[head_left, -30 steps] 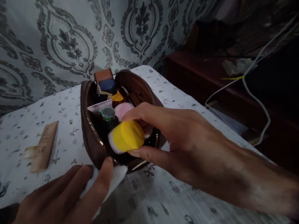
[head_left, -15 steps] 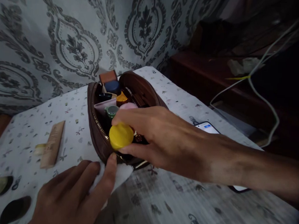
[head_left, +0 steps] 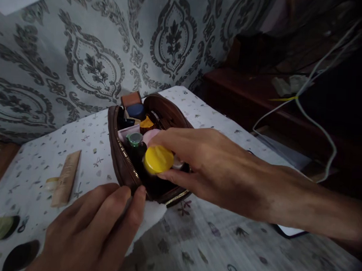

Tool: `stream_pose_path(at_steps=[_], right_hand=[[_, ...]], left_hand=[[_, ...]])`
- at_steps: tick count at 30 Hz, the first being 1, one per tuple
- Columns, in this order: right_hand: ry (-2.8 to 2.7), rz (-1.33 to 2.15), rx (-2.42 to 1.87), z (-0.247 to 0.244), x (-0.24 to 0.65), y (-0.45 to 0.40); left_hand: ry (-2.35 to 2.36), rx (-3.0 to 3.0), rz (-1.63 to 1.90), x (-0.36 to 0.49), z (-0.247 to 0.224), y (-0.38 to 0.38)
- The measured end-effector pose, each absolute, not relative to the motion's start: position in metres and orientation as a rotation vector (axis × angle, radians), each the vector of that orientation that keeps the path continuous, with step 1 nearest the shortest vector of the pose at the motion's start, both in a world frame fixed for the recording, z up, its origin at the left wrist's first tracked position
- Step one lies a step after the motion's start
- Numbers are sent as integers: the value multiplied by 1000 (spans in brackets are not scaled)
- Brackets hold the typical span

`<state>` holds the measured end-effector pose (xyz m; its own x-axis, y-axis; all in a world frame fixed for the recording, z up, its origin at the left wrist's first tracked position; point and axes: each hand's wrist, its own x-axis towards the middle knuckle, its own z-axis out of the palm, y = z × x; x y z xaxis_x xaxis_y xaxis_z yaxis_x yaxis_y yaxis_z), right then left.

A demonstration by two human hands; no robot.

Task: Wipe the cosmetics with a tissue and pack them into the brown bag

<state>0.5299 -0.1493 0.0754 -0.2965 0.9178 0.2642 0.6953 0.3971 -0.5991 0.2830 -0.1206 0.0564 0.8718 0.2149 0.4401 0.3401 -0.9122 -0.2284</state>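
Observation:
An unzipped brown bag [head_left: 120, 159] stands on the patterned cloth, packed with several items: a blue lid [head_left: 135, 110], an amber jar [head_left: 147, 124], a green-capped bottle [head_left: 135, 139] and a pink round thing [head_left: 151, 136]. My right hand [head_left: 204, 160] reaches in from the right, thumb and fingers closed around a yellow-lidded container [head_left: 158, 159] over the bag's opening. At the bag's near edge, my left hand [head_left: 96, 223] has its fingers closed on a white tissue [head_left: 150, 218], the fingertips touching the bag's rim.
On the cloth [head_left: 93, 143] at the left lie a beige tube [head_left: 66, 178], a small yellow-and-white item [head_left: 51, 183] and two dark round pieces [head_left: 21, 254]. A phone [head_left: 290, 231] is partly under my right forearm. White cables [head_left: 318, 141] hang at the right.
My right hand has shifted slightly right with the yellow-lidded container, baring more of the bag's dark inside. The whole view has tilted a little. My left hand stays at the bag's near edge.

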Motion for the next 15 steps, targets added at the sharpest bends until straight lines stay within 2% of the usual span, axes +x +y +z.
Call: stream_pose_path(at_steps=[6, 15], right_hand=[[-2110, 706, -1329, 69, 521, -142], [-2111, 841, -1349, 76, 512, -127]], left_hand=[[-381, -2687, -403, 272, 55, -121], [-219, -2673, -432, 268, 54, -113]])
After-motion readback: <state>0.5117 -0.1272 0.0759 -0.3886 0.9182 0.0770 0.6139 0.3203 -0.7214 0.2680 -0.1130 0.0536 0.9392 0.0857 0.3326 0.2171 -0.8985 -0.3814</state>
